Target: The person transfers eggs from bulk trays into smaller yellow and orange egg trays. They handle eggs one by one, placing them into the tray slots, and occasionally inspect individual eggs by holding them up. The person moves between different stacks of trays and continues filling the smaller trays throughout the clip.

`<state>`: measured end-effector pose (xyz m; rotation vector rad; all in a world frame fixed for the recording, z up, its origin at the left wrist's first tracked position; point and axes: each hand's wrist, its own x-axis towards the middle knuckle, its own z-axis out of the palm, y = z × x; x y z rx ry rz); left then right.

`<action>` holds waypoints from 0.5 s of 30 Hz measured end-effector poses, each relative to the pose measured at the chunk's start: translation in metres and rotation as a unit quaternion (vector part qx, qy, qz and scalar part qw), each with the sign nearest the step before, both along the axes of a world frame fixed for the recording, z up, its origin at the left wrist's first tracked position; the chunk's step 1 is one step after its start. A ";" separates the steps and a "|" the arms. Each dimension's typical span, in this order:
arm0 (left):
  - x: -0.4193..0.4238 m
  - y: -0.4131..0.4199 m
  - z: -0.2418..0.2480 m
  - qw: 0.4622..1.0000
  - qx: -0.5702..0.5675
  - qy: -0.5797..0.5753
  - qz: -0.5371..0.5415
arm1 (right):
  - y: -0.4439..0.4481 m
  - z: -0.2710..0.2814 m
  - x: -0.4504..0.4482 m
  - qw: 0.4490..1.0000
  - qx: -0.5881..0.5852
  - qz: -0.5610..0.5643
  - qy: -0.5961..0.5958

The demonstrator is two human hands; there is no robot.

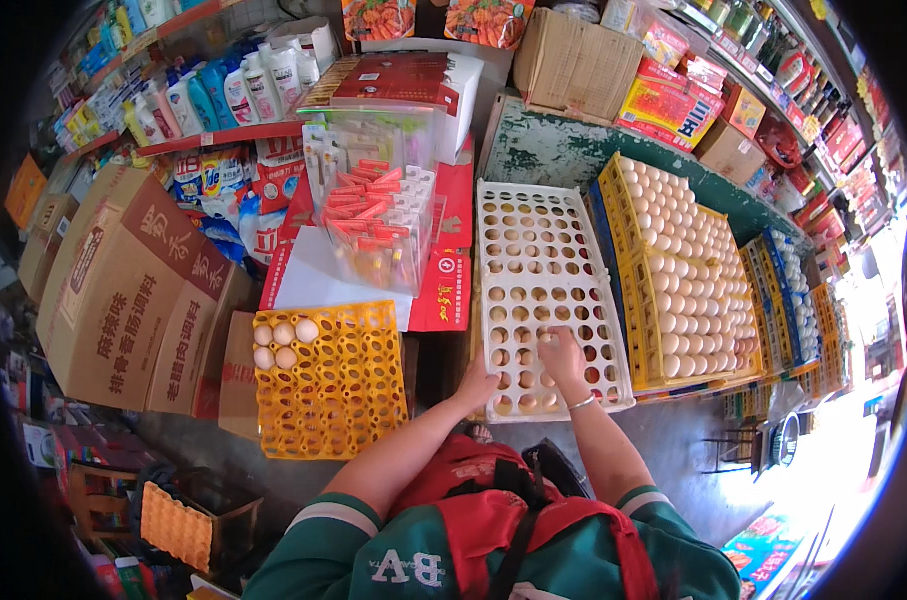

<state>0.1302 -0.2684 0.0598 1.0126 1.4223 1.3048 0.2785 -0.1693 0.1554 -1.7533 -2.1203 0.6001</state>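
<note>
A white plastic tray (525,280) with rows of round holes lies before me, and eggs show in many of its holes. My left hand (477,386) is at its near left rim with the fingers curled over the edge. Over the right half of the tray, my right hand (564,358) points its fingertips down at a hole. A pale egg shows by these fingertips; whether they grip it is hidden. To the left sits a yellow plastic egg tray (341,390) with several eggs (285,334) in its far left corner and its other cups bare.
Stacked yellow trays of eggs (686,300) stand close on the right, with blue trays (787,292) beyond. Bagged red-handled items (378,210) lie on a red box (447,292) ahead. Large cartons (123,300) crowd the left. An orange egg tray (176,525) is low at left.
</note>
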 end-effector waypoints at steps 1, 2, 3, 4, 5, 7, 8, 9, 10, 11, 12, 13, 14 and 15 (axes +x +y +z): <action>-0.001 0.000 -0.001 1.000 0.009 0.004 0.000 | 0.002 -0.007 -0.001 1.000 -0.004 -0.004 0.001; -0.004 0.000 -0.003 1.000 0.000 0.005 -0.006 | 0.003 -0.014 -0.001 1.000 -0.008 -0.008 0.002; -0.005 -0.001 -0.004 1.000 0.004 0.005 -0.009 | 0.002 -0.021 -0.001 1.000 -0.013 -0.007 -0.002; -0.006 -0.003 -0.006 0.998 -0.042 0.050 -0.004 | 0.002 -0.028 -0.001 1.000 -0.018 -0.005 -0.005; -0.008 -0.005 -0.008 0.998 -0.045 0.049 -0.007 | 0.002 -0.033 -0.001 0.999 -0.024 -0.011 -0.021; -0.010 -0.009 -0.014 0.999 -0.023 0.046 -0.007 | 0.002 -0.044 -0.001 1.000 -0.023 0.004 -0.003; -0.010 -0.008 -0.017 0.998 -0.043 0.042 -0.008 | 0.003 -0.050 -0.001 1.000 -0.027 0.004 -0.006; -0.012 -0.005 -0.021 0.998 -0.045 0.040 -0.005 | 0.005 -0.055 -0.001 0.999 -0.034 0.009 -0.013; -0.012 -0.004 -0.024 0.997 -0.071 0.031 -0.008 | 0.010 -0.061 -0.002 0.999 -0.045 0.010 -0.025; -0.012 -0.005 -0.026 0.994 -0.064 0.088 0.000 | 0.013 -0.067 -0.002 0.998 -0.051 0.012 -0.038; -0.012 -0.005 -0.028 0.987 -0.082 0.137 0.002 | 0.015 -0.073 -0.001 0.998 -0.050 0.023 -0.020; -0.012 -0.007 -0.029 0.977 -0.101 0.187 0.002 | 0.015 -0.080 0.000 0.997 -0.059 0.034 -0.026; -0.013 -0.007 -0.030 0.963 -0.147 0.223 -0.018 | 0.015 -0.086 0.001 0.996 -0.065 0.042 -0.035; -0.013 -0.009 -0.031 0.958 -0.167 0.232 -0.026 | 0.015 -0.091 0.001 0.996 -0.067 0.047 -0.047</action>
